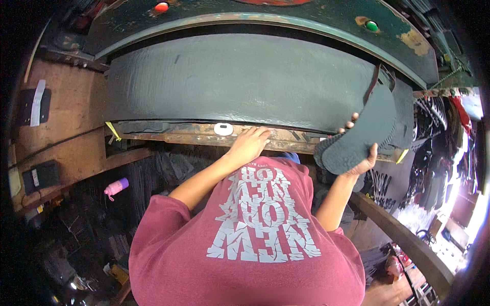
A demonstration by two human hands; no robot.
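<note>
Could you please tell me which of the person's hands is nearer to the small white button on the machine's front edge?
Left. The left hand rests on the edge just right of the white button; the right hand is far off to the right, gripping a black sole-shaped piece.

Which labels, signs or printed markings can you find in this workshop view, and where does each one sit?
Shirt print: pale block lettering on the maroon shirt.
White tag: small, rounded, on the rusty machine ledge.
White strip: long, on a black pad, left wall.

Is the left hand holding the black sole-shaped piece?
No. The left hand rests empty on the rusty metal ledge, while the right hand grips the black sole-shaped piece.
</note>
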